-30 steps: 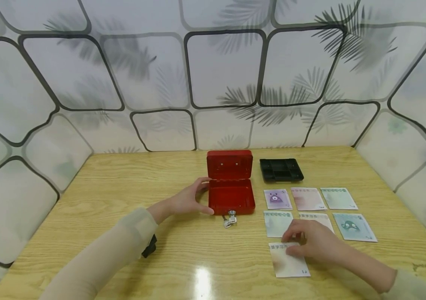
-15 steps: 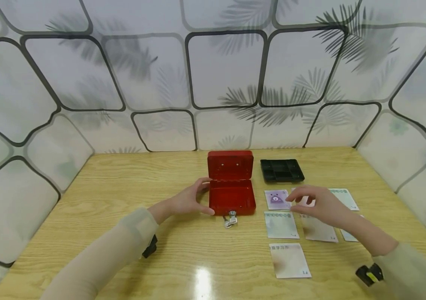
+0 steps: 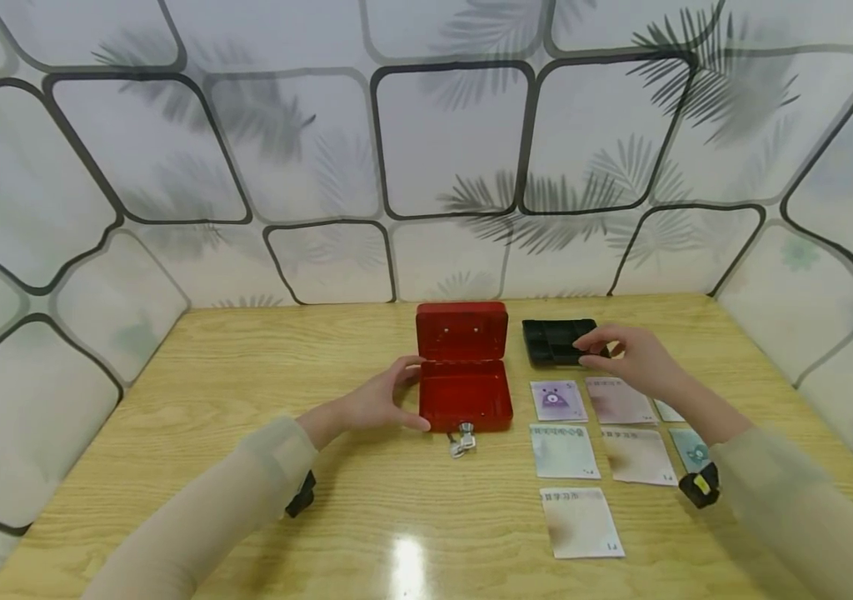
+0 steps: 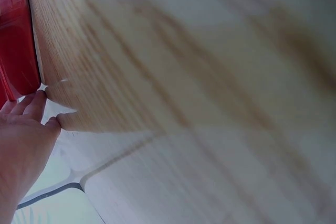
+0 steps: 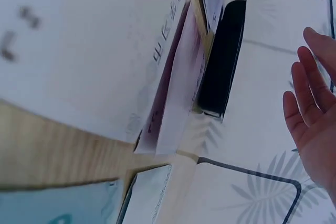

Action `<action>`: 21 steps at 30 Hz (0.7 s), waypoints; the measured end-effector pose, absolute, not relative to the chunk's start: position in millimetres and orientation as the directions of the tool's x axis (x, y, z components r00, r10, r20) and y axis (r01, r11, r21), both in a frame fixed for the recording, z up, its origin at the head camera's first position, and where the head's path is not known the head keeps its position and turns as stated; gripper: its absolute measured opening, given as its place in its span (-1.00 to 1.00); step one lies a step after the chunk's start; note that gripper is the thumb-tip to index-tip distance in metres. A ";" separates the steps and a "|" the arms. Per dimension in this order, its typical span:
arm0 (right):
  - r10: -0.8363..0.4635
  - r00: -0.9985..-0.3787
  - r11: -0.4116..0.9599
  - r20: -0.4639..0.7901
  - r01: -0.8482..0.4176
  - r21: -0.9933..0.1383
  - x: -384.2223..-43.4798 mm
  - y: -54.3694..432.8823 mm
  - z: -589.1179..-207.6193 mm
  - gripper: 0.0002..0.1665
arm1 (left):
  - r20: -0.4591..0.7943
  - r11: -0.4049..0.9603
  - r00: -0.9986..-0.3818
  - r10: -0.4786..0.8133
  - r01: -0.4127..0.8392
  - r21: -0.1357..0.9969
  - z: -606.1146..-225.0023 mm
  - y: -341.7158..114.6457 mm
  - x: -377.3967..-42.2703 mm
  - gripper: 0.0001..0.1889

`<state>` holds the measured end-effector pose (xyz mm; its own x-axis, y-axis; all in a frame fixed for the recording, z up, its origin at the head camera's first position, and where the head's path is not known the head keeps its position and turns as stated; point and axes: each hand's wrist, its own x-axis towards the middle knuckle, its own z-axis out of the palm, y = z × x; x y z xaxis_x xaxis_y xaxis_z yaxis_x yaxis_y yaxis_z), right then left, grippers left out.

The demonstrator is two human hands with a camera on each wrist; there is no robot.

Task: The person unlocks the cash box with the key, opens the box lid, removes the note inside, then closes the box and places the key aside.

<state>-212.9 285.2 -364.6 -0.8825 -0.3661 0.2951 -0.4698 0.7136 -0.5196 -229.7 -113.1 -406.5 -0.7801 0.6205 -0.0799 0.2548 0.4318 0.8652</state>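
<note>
A red metal cash box [image 3: 466, 396] stands with its lid raised and nothing in its base. My left hand [image 3: 376, 404] rests along its left side, thumb by the front corner and fingers towards the back. In the left wrist view, the fingertips of that left hand [image 4: 26, 135] meet the box edge. Keys [image 3: 461, 442] hang at the lock on the front. My right hand [image 3: 644, 367] is over the right end of a black compartment tray [image 3: 554, 343]. The right wrist view shows this right hand [image 5: 317, 114] holding nothing, apart from the tray, fingers loose.
Several play banknotes lie in rows right of the box, including a purple note [image 3: 558, 401], a pink note [image 3: 619, 402] and a pale note [image 3: 582, 525] at the front. My right forearm covers part of a blue-green note [image 3: 689, 448]. A patterned backdrop [image 3: 456, 142] stands behind the wooden table.
My right hand has moved away from the front note, back over the other notes to the black tray. My left hand stays at the cash box.
</note>
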 end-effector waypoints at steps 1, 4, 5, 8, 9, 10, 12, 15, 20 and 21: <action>-0.354 -0.892 0.718 0.282 -0.452 -0.529 -216.9 285.5 -365.2 -0.76 | -0.079 0.431 -0.779 0.622 0.256 0.865 -406.7 -113.2 -229.8 -0.03; -0.321 -0.918 0.728 0.234 -0.397 -0.559 -228.3 286.6 -367.7 -0.73 | -0.079 0.430 -0.777 0.625 0.258 0.865 -407.1 -113.2 -230.1 -0.03; -0.315 -0.923 0.729 0.221 -0.385 -0.566 -231.4 286.8 -368.6 -0.72 | -0.080 0.429 -0.776 0.626 0.257 0.866 -407.2 -113.1 -230.2 -0.03; -0.309 -0.931 0.729 0.192 -0.362 -0.581 -239.0 287.2 -371.2 -0.68 | -0.081 0.428 -0.773 0.629 0.256 0.867 -407.6 -112.8 -230.8 -0.03; -0.311 -0.931 0.727 0.191 -0.362 -0.583 -241.1 287.4 -372.3 -0.68 | -0.082 0.428 -0.774 0.628 0.256 0.867 -407.5 -112.7 -231.0 -0.03; -0.311 -0.931 0.725 0.190 -0.361 -0.587 -242.9 287.7 -373.5 -0.67 | -0.082 0.427 -0.774 0.628 0.254 0.868 -407.6 -112.6 -231.2 -0.03; -0.306 -0.933 0.722 0.187 -0.356 -0.593 -246.6 288.7 -376.6 -0.67 | -0.084 0.427 -0.775 0.626 0.250 0.869 -407.6 -112.3 -231.4 -0.02; -0.300 -0.936 0.719 0.184 -0.349 -0.601 -251.7 290.0 -381.8 -0.67 | -0.090 0.435 -0.780 0.619 0.244 0.867 -407.5 -112.1 -231.1 -0.02; -0.300 -0.938 0.719 0.175 -0.343 -0.605 -258.4 290.7 -389.8 -0.68 | -0.099 0.443 -0.788 0.608 0.233 0.865 -407.1 -112.0 -230.1 -0.02; -0.298 -0.940 0.720 0.167 -0.337 -0.607 -259.4 290.7 -391.0 -0.68 | -0.100 0.443 -0.788 0.607 0.232 0.866 -406.9 -112.0 -230.0 -0.02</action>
<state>-259.4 290.7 -391.0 -0.9397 -0.2984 0.1672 -0.3367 0.7203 -0.6065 -230.0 -112.0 -406.9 -0.7882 0.6073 -0.0995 0.2320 0.4430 0.8660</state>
